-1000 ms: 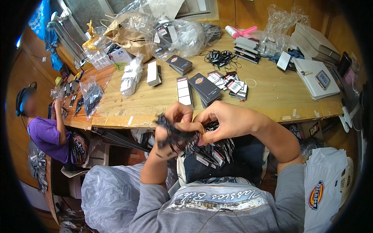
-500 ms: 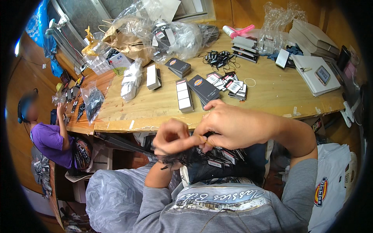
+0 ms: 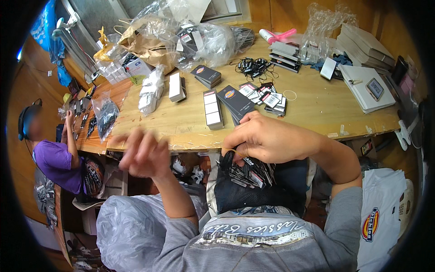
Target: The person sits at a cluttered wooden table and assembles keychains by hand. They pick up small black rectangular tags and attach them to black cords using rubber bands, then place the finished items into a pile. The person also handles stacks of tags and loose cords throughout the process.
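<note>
Right hand [image 3: 267, 138] is closed on a bunch of small black tags [image 3: 249, 172] at the mouth of a black mesh bag [image 3: 240, 195] in the lap, w/ more tags spilling out of the bag. Left hand [image 3: 145, 154] is up & blurred, fingers spread, holding nothing. On the wooden table [image 3: 317, 109]: 2 dark card stacks [image 3: 235, 103], approx. 6 loose tags [image 3: 267, 96], clear plastic bags [image 3: 199, 41] w/ packaged stuff inside.

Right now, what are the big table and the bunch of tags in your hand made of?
The table looks like bare wood: pale tan, matte, with grain lines and scuffs. The bunch of tags in the right hand looks like printed card, thin flat black-and-white pieces with sharp edges, though coated plastic is possible. The bag below the left hand looks like thin, crinkly, shiny plastic.
</note>
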`<state>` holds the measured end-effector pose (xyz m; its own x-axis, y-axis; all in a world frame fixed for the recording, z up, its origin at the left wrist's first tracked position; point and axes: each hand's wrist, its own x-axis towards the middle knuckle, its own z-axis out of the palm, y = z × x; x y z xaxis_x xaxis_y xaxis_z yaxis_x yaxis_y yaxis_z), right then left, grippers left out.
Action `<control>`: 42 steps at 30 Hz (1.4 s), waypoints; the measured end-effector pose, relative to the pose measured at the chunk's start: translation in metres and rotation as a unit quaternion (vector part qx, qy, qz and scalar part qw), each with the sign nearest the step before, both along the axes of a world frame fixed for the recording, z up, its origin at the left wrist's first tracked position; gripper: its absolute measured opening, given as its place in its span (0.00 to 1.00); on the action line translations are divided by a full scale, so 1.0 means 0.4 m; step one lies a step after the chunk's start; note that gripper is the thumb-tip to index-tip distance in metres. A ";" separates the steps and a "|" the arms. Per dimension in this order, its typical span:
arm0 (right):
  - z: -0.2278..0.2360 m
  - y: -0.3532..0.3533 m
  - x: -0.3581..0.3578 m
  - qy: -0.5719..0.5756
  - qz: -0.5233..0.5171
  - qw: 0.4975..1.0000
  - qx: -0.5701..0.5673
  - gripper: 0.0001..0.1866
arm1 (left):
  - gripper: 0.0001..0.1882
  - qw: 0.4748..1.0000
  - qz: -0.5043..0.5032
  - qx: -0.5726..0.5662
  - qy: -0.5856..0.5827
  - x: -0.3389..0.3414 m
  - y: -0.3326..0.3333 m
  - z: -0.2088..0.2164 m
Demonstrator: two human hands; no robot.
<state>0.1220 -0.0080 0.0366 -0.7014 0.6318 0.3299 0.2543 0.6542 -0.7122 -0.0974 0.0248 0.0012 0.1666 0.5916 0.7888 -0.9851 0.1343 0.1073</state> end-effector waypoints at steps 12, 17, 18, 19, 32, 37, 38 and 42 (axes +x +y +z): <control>0.000 -0.007 0.010 0.039 0.013 0.990 -0.135 0.08 | 0.19 0.877 0.203 0.048 0.432 0.138 -0.024 -0.070; -0.021 -0.006 0.039 0.087 -0.058 0.964 -0.244 0.07 | 0.25 0.821 0.320 0.169 0.442 0.101 -0.047 -0.007; -0.024 -0.014 0.036 0.149 -0.052 0.955 -0.251 0.07 | 0.26 0.811 0.334 0.215 0.429 0.095 -0.048 -0.007; -0.025 -0.017 0.036 0.211 -0.045 0.942 -0.258 0.07 | 0.26 0.799 0.347 0.261 0.416 0.093 -0.048 -0.006; -0.098 -0.003 0.029 0.424 0.095 0.882 -0.181 0.05 | 0.25 0.840 0.350 0.181 0.373 0.059 -0.019 0.000; -0.131 0.003 -0.003 0.521 0.179 0.801 -0.233 0.06 | 0.25 0.851 0.335 0.150 0.374 0.062 0.003 -0.005; -0.140 0.010 -0.006 0.507 0.186 0.814 -0.215 0.06 | 0.25 0.855 0.330 0.147 0.371 0.061 0.004 -0.005; -0.102 -0.003 0.007 0.220 0.076 0.972 0.013 0.13 | 0.26 0.841 0.360 0.177 0.364 0.058 -0.013 0.020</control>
<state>0.1246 -0.0092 -0.0041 -0.5744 0.5187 0.6333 -0.1726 0.6795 -0.7131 -0.0742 0.0194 0.0092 0.3800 0.4952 0.7813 -0.4536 -0.6364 0.6239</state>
